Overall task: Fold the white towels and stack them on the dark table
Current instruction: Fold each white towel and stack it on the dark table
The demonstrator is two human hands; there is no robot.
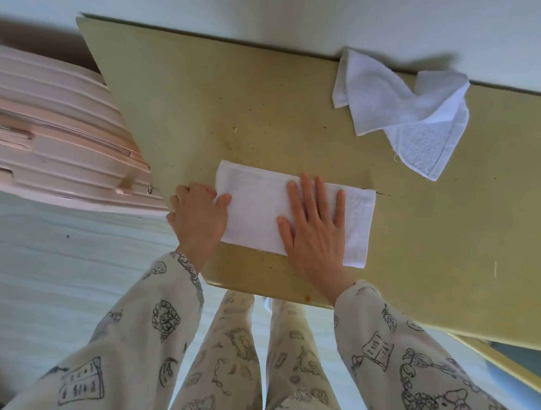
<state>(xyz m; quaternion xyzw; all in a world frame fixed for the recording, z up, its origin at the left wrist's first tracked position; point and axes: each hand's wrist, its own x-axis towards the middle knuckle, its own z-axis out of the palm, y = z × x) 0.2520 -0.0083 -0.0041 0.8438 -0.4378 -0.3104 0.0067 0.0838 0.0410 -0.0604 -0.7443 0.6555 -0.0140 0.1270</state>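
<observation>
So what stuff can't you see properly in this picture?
Head view only:
- The left hand's fingertips: curled over the folded towel's left edge, so they are hidden.
- How many layers the folded towel has: the right hand lies flat on top.
- The crumpled towel's underside: bunched on itself.
- The table's right end: cut off by the picture edge.

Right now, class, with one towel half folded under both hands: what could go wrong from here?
1. The folded towel lies near the table's left edge; the left hand's pull could drag it off.
2. The right hand lies flat on it; lifting early may let the fold spring open.
3. The crumpled towel sits at the far edge, against the wall, and might slip when grabbed.
</observation>
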